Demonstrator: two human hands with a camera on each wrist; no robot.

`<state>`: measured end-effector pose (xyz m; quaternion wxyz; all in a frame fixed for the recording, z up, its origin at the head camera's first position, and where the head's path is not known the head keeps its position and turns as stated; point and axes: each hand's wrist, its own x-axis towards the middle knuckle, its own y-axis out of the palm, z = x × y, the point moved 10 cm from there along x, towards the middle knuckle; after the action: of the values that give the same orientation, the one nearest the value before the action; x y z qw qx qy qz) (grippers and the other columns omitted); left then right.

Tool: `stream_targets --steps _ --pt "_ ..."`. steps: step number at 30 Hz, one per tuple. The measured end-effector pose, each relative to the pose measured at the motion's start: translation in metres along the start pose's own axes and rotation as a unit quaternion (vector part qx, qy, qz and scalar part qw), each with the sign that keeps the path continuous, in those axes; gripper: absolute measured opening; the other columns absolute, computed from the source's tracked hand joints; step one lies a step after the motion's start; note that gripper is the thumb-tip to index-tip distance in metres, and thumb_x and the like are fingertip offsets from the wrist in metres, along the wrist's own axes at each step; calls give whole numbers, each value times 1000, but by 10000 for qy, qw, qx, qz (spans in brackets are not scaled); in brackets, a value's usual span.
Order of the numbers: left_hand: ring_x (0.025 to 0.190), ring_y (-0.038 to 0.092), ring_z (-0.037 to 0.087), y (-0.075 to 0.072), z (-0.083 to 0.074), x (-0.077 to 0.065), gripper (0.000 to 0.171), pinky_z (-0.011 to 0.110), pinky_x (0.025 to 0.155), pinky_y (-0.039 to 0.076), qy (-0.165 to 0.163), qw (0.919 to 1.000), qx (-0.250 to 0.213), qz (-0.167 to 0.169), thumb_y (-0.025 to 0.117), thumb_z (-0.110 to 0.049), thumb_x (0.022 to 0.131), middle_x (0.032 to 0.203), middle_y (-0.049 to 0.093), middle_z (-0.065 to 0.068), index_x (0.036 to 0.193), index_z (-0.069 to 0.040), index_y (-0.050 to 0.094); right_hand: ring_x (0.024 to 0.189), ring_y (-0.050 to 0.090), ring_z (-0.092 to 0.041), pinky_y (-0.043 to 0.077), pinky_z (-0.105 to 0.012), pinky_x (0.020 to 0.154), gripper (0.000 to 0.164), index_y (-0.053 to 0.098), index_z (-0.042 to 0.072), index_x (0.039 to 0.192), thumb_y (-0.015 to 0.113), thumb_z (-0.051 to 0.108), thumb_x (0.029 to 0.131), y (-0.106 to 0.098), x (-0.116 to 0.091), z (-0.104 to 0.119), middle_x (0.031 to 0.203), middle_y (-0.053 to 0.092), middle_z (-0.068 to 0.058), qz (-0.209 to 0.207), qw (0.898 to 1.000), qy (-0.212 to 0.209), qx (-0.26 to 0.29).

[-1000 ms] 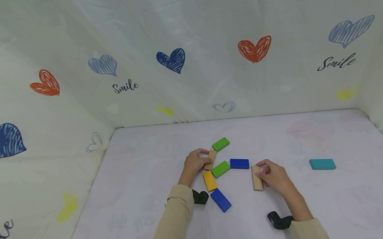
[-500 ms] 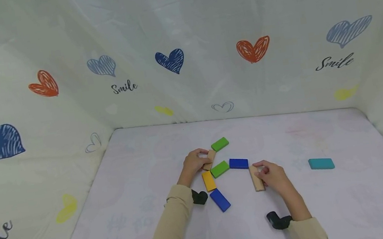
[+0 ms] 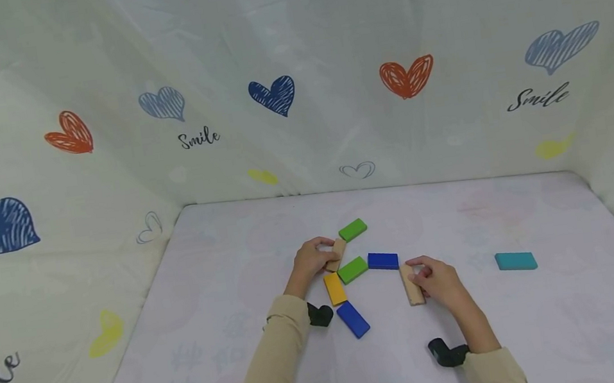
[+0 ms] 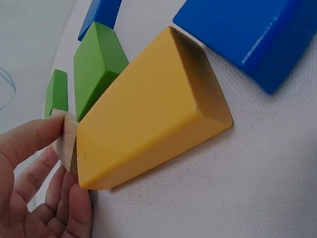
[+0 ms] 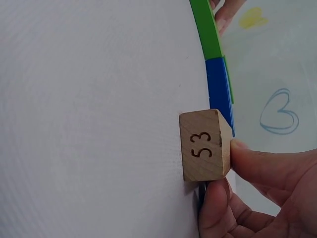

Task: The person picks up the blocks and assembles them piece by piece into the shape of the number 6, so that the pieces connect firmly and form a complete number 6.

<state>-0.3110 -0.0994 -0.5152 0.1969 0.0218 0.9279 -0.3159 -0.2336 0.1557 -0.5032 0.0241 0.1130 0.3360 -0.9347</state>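
I grasp a wooden block with each hand. The fingers of my left hand (image 3: 311, 259) pinch the left wooden block (image 3: 339, 250), which slants on the white counter (image 3: 580, 317) between the far green block (image 3: 353, 229) and the orange-yellow block (image 3: 335, 288). The near green block (image 3: 353, 269) sits just to its right. My right hand (image 3: 437, 278) has thumb and fingers closed on the right wooden block (image 3: 409, 286), its end stamped 53; its far end meets the right end of the far blue block (image 3: 383, 261). The near blue block (image 3: 353, 319) lies at the orange-yellow one's near end. Well apart, to the right, lies a teal block (image 3: 516, 261).
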Motion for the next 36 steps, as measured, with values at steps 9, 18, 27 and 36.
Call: stream_targets --steps 9,18,27,36 --pt "56 46 13 1 1 1 31 20 48 38 -43 10000 16 6 74 -22 77 86 60 8 107 -16 67 56 50 -14 41 -23 51 31 59 0 117 61 8 87 0 -1 1 69 51 -6 2 10000 -32 58" --pt "57 46 13 2 1 1 31 20 49 39 39 10000 -1 58 74 -23 78 87 61 8 108 -15 67 55 49 -13 41 -24 51 31 59 2 117 61 9 87 1 -1 -1 70 52 -5 0 10000 -9 19" --pt "57 46 13 3 1 1 31 20 49 38 15 9999 -36 123 73 -23 79 87 60 8 109 -16 66 55 49 -12 40 -23 50 32 59 3 118 61 11 88 1 -1 -4 70 52 -5 3 10000 36 92" --pt "59 46 13 2 0 -1 31 20 49 38 3 9999 -22 110 73 -23 78 89 60 8 108 -16 67 56 49 -14 39 -24 52 32 59 2 116 63 13 87 2 -3 -3 70 51 -5 41 9999 94 56"
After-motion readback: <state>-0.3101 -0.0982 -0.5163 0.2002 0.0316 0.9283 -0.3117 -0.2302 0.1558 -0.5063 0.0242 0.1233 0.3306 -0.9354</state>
